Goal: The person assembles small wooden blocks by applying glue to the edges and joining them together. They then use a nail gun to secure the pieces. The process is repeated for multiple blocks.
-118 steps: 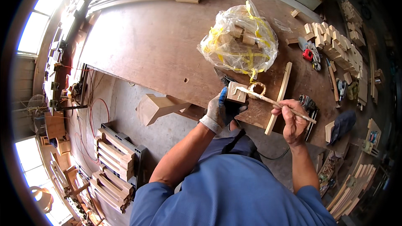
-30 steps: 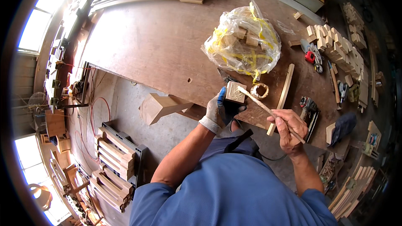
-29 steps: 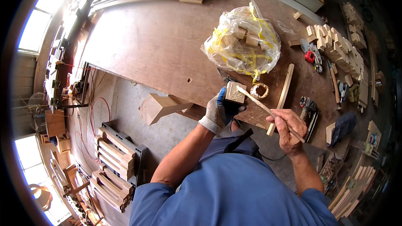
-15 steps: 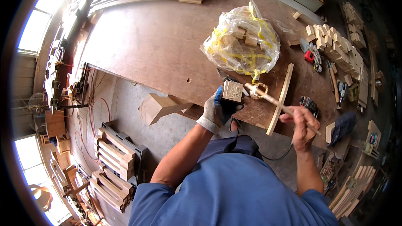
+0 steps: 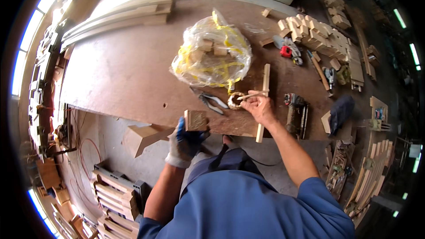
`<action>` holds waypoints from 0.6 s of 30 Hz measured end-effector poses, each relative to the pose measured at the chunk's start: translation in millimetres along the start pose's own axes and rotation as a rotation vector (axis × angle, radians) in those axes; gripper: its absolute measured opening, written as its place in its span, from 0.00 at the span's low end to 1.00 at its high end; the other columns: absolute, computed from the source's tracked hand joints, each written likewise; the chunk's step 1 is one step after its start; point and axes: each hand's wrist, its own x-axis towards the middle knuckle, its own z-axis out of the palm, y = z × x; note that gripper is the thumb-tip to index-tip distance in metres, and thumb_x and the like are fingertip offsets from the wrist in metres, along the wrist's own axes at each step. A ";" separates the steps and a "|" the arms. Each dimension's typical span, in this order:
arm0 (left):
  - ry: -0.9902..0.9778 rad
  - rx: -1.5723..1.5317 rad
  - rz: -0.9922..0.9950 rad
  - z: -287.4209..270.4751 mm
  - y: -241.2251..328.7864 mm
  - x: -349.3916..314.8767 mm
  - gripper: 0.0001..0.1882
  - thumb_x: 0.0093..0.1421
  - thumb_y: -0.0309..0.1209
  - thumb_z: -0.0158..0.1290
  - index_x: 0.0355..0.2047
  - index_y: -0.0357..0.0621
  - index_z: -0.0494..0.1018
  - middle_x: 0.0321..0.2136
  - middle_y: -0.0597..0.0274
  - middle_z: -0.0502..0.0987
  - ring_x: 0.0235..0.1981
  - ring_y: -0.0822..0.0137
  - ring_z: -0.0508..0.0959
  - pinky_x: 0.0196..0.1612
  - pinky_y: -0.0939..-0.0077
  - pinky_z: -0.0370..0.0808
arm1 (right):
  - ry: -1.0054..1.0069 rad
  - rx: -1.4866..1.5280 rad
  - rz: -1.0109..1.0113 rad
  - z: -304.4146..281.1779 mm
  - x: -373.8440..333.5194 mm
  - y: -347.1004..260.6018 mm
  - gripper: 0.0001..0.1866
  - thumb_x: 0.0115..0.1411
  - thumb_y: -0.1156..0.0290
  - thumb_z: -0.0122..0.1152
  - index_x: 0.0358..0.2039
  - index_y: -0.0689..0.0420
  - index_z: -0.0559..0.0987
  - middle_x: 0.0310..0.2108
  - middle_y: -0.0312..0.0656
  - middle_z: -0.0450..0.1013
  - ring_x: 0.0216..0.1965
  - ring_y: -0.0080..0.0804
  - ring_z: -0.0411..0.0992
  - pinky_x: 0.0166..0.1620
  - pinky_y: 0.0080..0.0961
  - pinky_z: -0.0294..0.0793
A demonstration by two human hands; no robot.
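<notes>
My left hand (image 5: 181, 144), in a white and blue glove, grips a square wooden block (image 5: 195, 120) at the table's front edge. Wavy smears of a pale, glue-like substance cover the block's upper face. Bare, my right hand (image 5: 261, 109) pinches a thin wooden stick (image 5: 249, 96), whose near end is over a small, round, crusted container (image 5: 232, 102). What lies inside that container is too small to make out. Between the two hands, a pair of pliers (image 5: 210, 100) rests on the table. A light wooden strip (image 5: 266, 77) passes just beyond my right fingers.
On the brown table (image 5: 128, 71) sits a clear plastic bag (image 5: 212, 68) of wood pieces. To the right are a nail gun-like tool (image 5: 294, 115), a hammer (image 5: 319, 71), a red tape measure (image 5: 286, 52) and stacked blocks (image 5: 325, 40). Long boards (image 5: 119, 20) lie far left.
My right hand has brought the stick from beside the block to the round container. The left hand has lowered the block a little toward me. The view has swung right.
</notes>
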 end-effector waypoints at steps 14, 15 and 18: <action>0.232 0.453 0.480 -8.6 65.8 -151.9 0.43 0.61 0.48 0.61 0.69 0.32 0.65 0.57 0.49 0.77 0.55 0.53 0.79 0.60 0.54 0.76 | 0.352 -0.657 0.249 -163.1 -60.4 200.3 0.29 0.53 0.61 0.82 0.48 0.63 0.77 0.46 0.56 0.75 0.49 0.53 0.76 0.55 0.44 0.75; 0.291 0.491 0.494 -8.3 71.9 -165.1 0.44 0.59 0.47 0.63 0.68 0.31 0.66 0.57 0.50 0.77 0.55 0.54 0.80 0.60 0.55 0.76 | 0.406 -0.668 0.261 -161.2 -55.2 208.5 0.32 0.51 0.61 0.83 0.49 0.63 0.75 0.47 0.56 0.74 0.51 0.55 0.74 0.57 0.46 0.74; 0.432 0.608 0.564 -20.3 84.8 -199.3 0.44 0.56 0.41 0.67 0.67 0.28 0.68 0.57 0.53 0.78 0.57 0.60 0.78 0.64 0.63 0.73 | 0.431 -0.699 0.300 -157.8 -38.0 216.3 0.37 0.47 0.60 0.85 0.51 0.62 0.74 0.47 0.57 0.74 0.50 0.57 0.74 0.56 0.46 0.74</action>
